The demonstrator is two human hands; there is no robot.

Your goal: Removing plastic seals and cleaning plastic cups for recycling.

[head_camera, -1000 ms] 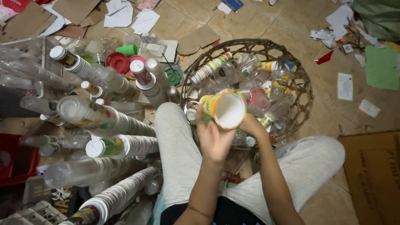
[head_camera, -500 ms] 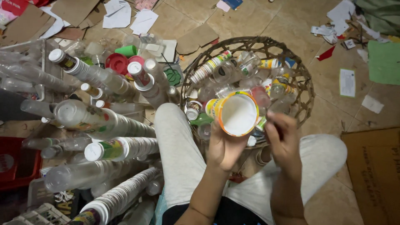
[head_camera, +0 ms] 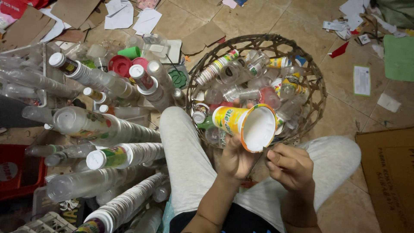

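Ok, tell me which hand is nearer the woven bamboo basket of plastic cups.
Left. The left hand holds the yellow plastic cup at the basket rim; the right hand sits lower, over the lap.

Yellow cup, brown basket, beige floor

The cup point(head_camera: 246, 125) is yellow and green outside with an orange rim and white inside; the woven basket point(head_camera: 315, 99) is dark brown, the trousers point(head_camera: 185, 159) pale grey, the floor point(head_camera: 258, 21) beige.

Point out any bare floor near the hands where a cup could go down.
Bare tile lies right of the wicker basket, above the cardboard sheet. More lies beyond the basket's far rim. Left of the knee, stacked cups crowd everything. The left hand holds a cup; the right hand is beside it.
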